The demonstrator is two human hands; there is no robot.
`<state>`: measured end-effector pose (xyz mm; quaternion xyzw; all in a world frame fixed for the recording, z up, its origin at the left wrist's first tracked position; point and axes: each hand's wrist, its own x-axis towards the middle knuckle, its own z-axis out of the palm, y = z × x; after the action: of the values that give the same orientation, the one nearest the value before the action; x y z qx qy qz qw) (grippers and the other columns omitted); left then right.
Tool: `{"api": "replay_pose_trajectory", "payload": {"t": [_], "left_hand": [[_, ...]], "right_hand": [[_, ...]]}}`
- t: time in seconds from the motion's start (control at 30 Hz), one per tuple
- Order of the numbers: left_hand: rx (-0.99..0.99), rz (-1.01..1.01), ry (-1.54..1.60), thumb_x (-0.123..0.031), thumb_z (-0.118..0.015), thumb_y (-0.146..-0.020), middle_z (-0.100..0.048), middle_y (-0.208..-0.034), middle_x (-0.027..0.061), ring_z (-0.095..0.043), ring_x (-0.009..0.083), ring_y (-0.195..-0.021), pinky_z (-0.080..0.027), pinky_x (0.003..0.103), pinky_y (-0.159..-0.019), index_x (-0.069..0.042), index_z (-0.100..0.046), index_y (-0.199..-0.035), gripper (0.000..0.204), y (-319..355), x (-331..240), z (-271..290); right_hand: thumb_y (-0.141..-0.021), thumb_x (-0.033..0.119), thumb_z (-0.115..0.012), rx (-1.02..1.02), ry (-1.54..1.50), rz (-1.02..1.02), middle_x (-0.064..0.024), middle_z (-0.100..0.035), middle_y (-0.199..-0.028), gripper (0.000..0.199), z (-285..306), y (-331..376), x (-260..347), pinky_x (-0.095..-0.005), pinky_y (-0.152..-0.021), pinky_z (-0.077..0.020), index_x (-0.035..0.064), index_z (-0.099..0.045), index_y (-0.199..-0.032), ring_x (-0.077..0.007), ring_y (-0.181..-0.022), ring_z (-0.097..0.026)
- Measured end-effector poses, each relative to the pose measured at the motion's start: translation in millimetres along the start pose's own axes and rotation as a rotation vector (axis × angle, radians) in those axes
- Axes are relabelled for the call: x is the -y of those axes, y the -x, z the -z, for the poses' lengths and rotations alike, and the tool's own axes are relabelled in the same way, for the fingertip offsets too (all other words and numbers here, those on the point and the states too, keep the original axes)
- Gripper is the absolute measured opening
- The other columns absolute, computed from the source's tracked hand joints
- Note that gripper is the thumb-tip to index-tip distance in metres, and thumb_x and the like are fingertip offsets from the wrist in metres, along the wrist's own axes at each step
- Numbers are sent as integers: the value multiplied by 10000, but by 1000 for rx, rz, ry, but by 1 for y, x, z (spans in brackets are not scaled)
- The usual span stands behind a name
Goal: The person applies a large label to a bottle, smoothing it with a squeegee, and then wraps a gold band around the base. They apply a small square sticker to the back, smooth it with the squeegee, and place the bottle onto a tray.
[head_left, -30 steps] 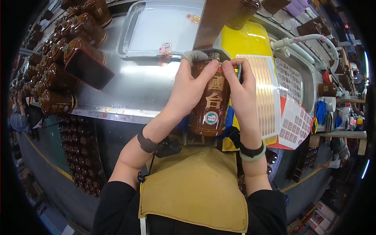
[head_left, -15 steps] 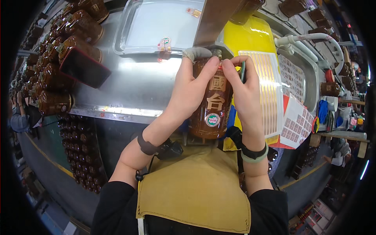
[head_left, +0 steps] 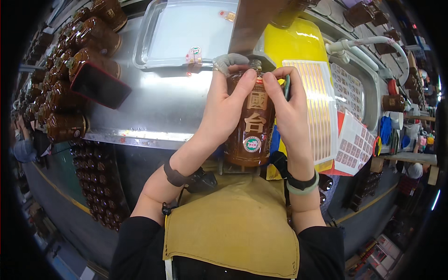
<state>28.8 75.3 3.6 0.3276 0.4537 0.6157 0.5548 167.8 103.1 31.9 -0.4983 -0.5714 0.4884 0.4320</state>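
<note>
Between my two hands stands a brown glass bottle with gold characters on its front and a round green-and-white sticker low down. My left hand closes round its left shoulder, thumb on the front, grey covering on the fingers. From the other side my right hand grips the shoulder, its thumb pressing near a small red-and-gold label below the neck. A thin green object is tucked among the right fingers; its kind is unclear. The fingers behind the bottle are hidden.
At left, many brown bottles crowd the metal table, with a dark phone leaning there. A clear tray lies beyond. At right are a striped label sheet, other sticker sheets, a yellow surface and a white pipe.
Both hands keep their hold on the bottle. The right thumb has slid slightly left and the small red-and-gold label shows more. The view has shifted a little.
</note>
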Motion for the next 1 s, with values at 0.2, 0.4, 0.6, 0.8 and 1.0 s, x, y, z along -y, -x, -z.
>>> {"api": "replay_pose_trajectory", "payload": {"t": [0.2, 0.4, 0.6, 0.8, 1.0], "left_hand": [[-4, -125, -34, -282, -528, -1080, -568, -1309, 141, -553, 187, -1186, -442, 338, -1045, -8, -471, -1400, 426, 11, -6, 7], [270, -687, -815, -307, -657, -935, -569, -1285, 170, -533, 384, -1191, -429, 460, -1034, -34, -704, -1239, 411, -1, -13, 41], [408, -610, -843, -380, -586, -972, -548, -1225, 156, -539, 337, -1136, -436, 427, -995, -34, -685, -1242, 450, -29, -18, 40], [296, -630, -654, -624, -448, -1025, -509, -1345, 179, -538, 325, -1233, -437, 419, -1044, 9, -678, -1253, 711, -15, -14, 44], [531, -782, -1008, -730, -449, -963, -478, -1424, 193, -494, 359, -1296, -425, 460, -1073, -51, -695, -1275, 787, -18, -16, 61]], "right_hand": [[-976, 198, -704, -4, -52, -22, -87, -595, -1091, 303, 9, 10, -4, -313, -989, -429, 19, -608, -1201, -185, -1077, -552], [-962, 247, -729, -3, 24, 99, -144, -541, -1294, 462, 5, 31, -15, -384, -1103, -378, 41, -578, -1347, -275, -1259, -502], [-953, 237, -736, -10, 4, 70, -139, -531, -1289, 467, 6, 30, -14, -377, -1092, -387, 53, -580, -1352, -272, -1240, -513], [-952, 228, -731, -3, 74, 95, -138, -517, -1282, 470, 7, 30, -12, -367, -1082, -394, 73, -575, -1368, -263, -1240, -508], [-979, 233, -697, 8, -13, 58, -136, -506, -1287, 443, 6, 31, -10, -365, -1094, -376, 70, -570, -1372, -260, -1236, -502]]}}
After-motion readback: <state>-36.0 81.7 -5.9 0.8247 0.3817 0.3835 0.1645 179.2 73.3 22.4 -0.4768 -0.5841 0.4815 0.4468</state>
